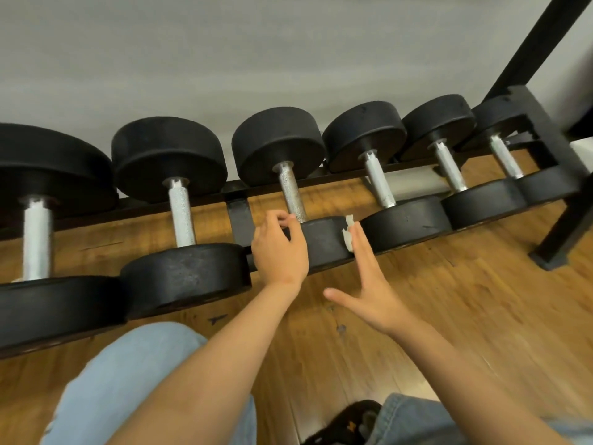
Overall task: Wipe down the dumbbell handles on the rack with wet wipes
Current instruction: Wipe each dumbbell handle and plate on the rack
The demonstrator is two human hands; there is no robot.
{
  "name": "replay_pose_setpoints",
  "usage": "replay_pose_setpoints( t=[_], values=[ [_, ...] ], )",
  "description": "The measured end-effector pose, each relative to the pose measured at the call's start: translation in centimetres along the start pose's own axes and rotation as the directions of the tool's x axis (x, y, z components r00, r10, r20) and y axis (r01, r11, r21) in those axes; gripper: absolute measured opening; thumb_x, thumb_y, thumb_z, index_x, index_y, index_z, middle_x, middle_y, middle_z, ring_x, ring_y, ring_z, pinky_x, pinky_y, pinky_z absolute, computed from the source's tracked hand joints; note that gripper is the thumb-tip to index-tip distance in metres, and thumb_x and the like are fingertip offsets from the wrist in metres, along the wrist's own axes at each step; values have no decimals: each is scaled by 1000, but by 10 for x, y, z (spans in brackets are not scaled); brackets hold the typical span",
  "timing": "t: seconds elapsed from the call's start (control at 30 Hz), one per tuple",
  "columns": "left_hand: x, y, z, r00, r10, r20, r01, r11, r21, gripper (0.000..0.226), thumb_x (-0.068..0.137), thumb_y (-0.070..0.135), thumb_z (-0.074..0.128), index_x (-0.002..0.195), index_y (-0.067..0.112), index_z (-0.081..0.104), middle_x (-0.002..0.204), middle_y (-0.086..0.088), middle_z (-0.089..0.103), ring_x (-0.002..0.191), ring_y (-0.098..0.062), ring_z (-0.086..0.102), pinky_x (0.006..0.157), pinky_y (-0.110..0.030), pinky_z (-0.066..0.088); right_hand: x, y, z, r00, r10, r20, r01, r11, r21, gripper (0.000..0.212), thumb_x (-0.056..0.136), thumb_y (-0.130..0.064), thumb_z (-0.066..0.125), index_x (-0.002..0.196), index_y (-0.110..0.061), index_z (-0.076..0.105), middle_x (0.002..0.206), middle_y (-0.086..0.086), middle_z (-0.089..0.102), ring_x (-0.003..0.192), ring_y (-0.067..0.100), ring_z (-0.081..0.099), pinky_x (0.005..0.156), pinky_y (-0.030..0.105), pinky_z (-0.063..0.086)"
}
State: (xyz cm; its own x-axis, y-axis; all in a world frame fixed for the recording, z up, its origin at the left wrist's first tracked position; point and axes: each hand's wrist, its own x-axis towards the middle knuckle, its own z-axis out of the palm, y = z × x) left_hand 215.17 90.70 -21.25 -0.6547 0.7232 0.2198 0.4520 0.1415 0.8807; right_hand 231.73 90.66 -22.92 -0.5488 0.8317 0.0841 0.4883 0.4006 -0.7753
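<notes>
Nearest us, our jeans-clad knees point(134, 374) sit above open wooden floor point(433, 300). Our right hand point(369, 284) lies flat with its fingers straight. It presses the wet wipe point(348, 231) against the near head of the third dumbbell point(321, 245) from the left, at the rack's point(545, 130) front edge. Our left hand point(279, 252) curls its fingers over that head's rim, beside the handle point(293, 194). Neighbouring heads crowd both sides.

forearms point(208, 364) bare | jeans point(128, 380) light-blue denim | shoe point(345, 422) black
</notes>
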Motion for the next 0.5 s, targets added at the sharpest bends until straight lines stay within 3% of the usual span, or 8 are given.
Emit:
replay_pose_setpoints(
  t=[0.07,0.17,0.23,0.33,0.4,0.5],
  values=[
    [-1,2,0,1000,12,3,-12,1000,12,15,102,32,44,103,22,56,94,12,52,95,-9,50,77,-27,42,14,2,-6,999,36,9,-35,999,-8,115,77,-56,73,150,-43,-16,160,-20,-19,148,2,-13,121,35,5],
    [-2,2,-1,1000,5,17,-6,1000,13,12,102,33,43,100,26,52,93,13,51,94,-7,48,76,-24,36,31,1,-9,998,51,-33,-50,998,38,112,80,-20,78,154,-32,-5,162,-14,-10,147,-2,-10,123,31,5],
    [-2,1,-2,1000,5,17,-5,1000,17,14,102,33,42,101,25,53,93,14,51,95,-8,48,76,-24,35,21,3,-2,996,66,-60,-63,997,37,112,80,-8,75,155,-29,-6,162,-16,-10,146,-4,-8,120,19,5],
    [-1,1,0,1000,-3,15,2,1000,30,17,102,33,42,103,24,56,91,14,50,95,-8,48,76,-25,35,5,8,2,995,73,-69,-70,996,49,113,80,-7,76,155,-30,-5,160,-19,-9,145,-7,-4,107,-2,5],
    [-1,0,0,1000,0,23,0,1000,26,17,102,32,41,103,23,56,91,14,51,95,-8,47,76,-25,35,18,14,-1,995,53,-80,-47,996,71,108,80,-7,76,156,-26,1,162,-15,-1,147,-4,0,112,3,7],
    [0,-2,0,999,10,31,-10,1000,24,17,102,33,41,102,24,55,94,12,54,96,-8,48,76,-24,35,39,20,-1,989,74,-126,-57,989,134,96,82,-3,71,156,-18,12,161,-4,18,148,7,14,122,34,17]
  ],
)
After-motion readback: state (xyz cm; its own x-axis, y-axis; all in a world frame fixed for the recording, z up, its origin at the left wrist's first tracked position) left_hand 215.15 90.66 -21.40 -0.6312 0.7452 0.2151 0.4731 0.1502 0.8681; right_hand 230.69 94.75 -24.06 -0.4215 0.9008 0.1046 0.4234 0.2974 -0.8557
